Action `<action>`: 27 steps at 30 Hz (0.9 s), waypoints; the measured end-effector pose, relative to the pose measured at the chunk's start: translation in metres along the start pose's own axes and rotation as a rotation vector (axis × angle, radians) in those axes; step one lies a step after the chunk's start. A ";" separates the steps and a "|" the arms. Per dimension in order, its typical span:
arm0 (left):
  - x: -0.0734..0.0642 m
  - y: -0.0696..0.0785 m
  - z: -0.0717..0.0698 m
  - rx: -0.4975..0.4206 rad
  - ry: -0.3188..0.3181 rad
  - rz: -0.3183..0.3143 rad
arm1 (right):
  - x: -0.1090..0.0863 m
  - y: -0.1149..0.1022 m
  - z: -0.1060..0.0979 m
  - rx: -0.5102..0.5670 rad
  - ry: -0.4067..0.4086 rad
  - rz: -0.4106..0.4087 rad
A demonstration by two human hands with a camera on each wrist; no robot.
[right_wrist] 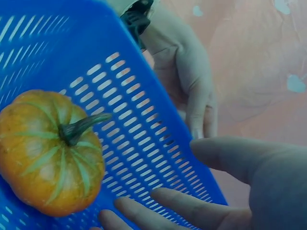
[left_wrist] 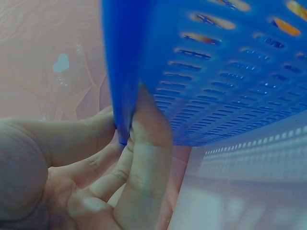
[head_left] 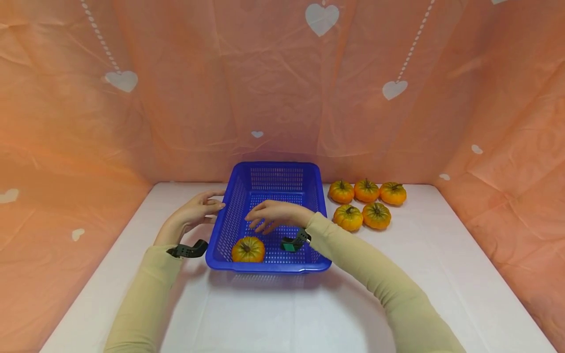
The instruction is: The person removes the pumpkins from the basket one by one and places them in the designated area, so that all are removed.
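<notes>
A blue plastic basket (head_left: 269, 267) with slotted walls stands on the white table. My left hand (head_left: 196, 212) pinches its left rim, the thumb on one side and a finger on the other, as the left wrist view shows. Inside, one orange pumpkin (head_left: 248, 250) with green streaks and a dark stem lies in the near left corner. Over the basket's inside hovers my right hand (head_left: 279, 214), fingers loosely spread and holding nothing. In the right wrist view the pumpkin (right_wrist: 53, 153) sits apart from the right fingertips.
Several more pumpkins (head_left: 347, 217) lie in two rows on the table (head_left: 415, 274), right of the basket. An orange cloth (head_left: 282, 98) with white hearts hangs behind the table and along both sides.
</notes>
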State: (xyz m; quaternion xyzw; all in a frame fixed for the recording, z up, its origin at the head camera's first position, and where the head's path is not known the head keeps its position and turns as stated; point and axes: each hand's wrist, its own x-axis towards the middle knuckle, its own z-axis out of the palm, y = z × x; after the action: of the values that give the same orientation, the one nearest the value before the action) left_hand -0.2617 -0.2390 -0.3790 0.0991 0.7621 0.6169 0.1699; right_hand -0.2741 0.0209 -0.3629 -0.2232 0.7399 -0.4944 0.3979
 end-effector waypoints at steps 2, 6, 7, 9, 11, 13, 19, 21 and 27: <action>-0.001 0.001 0.000 0.001 0.004 -0.007 | 0.003 0.002 0.002 -0.016 -0.007 0.019; -0.002 0.002 0.001 0.000 -0.003 -0.011 | 0.005 0.005 0.004 -0.033 -0.023 0.045; -0.002 0.003 0.001 0.000 -0.003 -0.011 | 0.005 0.005 0.005 -0.033 -0.027 0.049; -0.002 0.003 0.001 -0.001 -0.006 -0.012 | 0.004 0.005 0.006 -0.038 -0.032 0.052; -0.002 0.003 0.000 0.005 -0.007 -0.013 | 0.005 0.006 0.007 -0.045 -0.036 0.058; -0.002 0.003 0.000 0.011 -0.005 -0.014 | 0.005 0.008 0.007 -0.057 -0.040 0.062; -0.001 0.004 -0.001 0.012 -0.002 -0.016 | 0.008 0.011 0.009 -0.097 -0.053 0.078; -0.001 0.004 0.000 0.008 -0.005 -0.016 | 0.008 0.012 0.010 -0.103 -0.059 0.087; -0.001 0.003 0.000 0.020 0.003 -0.020 | 0.008 0.013 0.012 -0.111 -0.075 0.103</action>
State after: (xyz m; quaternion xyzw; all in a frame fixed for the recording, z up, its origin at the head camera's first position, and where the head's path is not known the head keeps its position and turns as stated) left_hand -0.2608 -0.2385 -0.3760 0.0924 0.7693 0.6078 0.1739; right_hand -0.2685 0.0134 -0.3799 -0.2249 0.7611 -0.4228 0.4375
